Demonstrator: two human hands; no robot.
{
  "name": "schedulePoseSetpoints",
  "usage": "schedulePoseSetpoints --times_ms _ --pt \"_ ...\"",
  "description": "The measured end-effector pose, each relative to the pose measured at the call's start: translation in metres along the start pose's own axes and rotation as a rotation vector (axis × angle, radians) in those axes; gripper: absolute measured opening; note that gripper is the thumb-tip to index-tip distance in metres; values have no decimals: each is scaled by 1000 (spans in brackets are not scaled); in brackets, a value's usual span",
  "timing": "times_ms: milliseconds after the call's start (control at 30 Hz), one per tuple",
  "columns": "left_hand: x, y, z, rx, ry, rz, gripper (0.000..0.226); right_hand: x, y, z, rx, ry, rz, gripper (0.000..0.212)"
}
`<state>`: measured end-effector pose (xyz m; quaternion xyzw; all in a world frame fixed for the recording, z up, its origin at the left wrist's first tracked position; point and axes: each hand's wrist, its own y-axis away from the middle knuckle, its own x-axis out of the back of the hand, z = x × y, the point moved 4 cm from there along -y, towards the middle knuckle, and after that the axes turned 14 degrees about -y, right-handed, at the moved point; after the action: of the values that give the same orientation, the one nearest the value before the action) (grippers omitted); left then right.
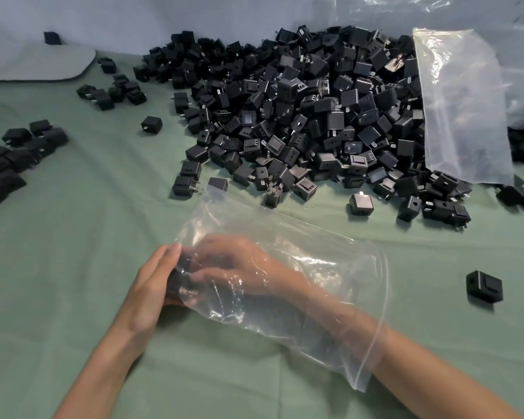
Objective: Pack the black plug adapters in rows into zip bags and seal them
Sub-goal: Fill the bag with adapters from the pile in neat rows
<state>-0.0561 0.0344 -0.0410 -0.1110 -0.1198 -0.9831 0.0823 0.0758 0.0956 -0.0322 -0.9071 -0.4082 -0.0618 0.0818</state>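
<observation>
A clear zip bag (309,267) lies on the green cloth in front of me, its zip mouth toward the lower right. My right hand (239,267) is inside the bag up to the forearm, fingers curled on black plug adapters (180,282) at the bag's closed left end. My left hand (152,285) presses flat against that end from outside, fingers straight, over the adapters. A big heap of black plug adapters (309,116) covers the far middle of the table.
A second clear bag (463,110) lies on the heap at the right. Smaller groups of adapters sit at the far left (18,152) and back left (112,90). One loose adapter (484,286) lies to the right of the bag's mouth. A grey cloth backs the table.
</observation>
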Motion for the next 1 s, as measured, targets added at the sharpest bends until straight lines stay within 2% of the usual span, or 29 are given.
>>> schedulePoseSetpoints --times_ms 100,267,367,433,567,633,700,800,833,900,967,1000 --pt "2 -1 0 26 10 -20 15 0 -1 -2 81 128 -84 18" --pt "4 0 0 42 -19 -18 19 1 2 -6 153 133 -153 18" --pt "3 3 -1 47 -16 37 18 7 8 -10 183 170 -140 26" --pt "4 5 -3 69 18 85 18 19 19 -11 190 174 -67 30" --pt "17 13 -12 113 70 196 13 67 49 -11 132 96 135 35" --pt "23 18 -17 140 80 211 11 93 64 -9 -1 83 188 32" --pt "26 22 -19 155 81 217 9 114 79 -7 -143 32 158 27" --pt "27 25 -21 165 73 223 11 138 100 -8 -345 59 19 12" --pt "26 25 -21 166 66 221 13 149 104 -7 -365 81 61 13" --pt "25 24 -22 167 47 217 19 178 109 -8 -309 162 359 21" --pt "25 23 -22 164 55 218 25 202 119 -12 -155 434 714 16" --pt "24 23 -21 163 64 220 29 207 121 -12 -164 569 763 18"
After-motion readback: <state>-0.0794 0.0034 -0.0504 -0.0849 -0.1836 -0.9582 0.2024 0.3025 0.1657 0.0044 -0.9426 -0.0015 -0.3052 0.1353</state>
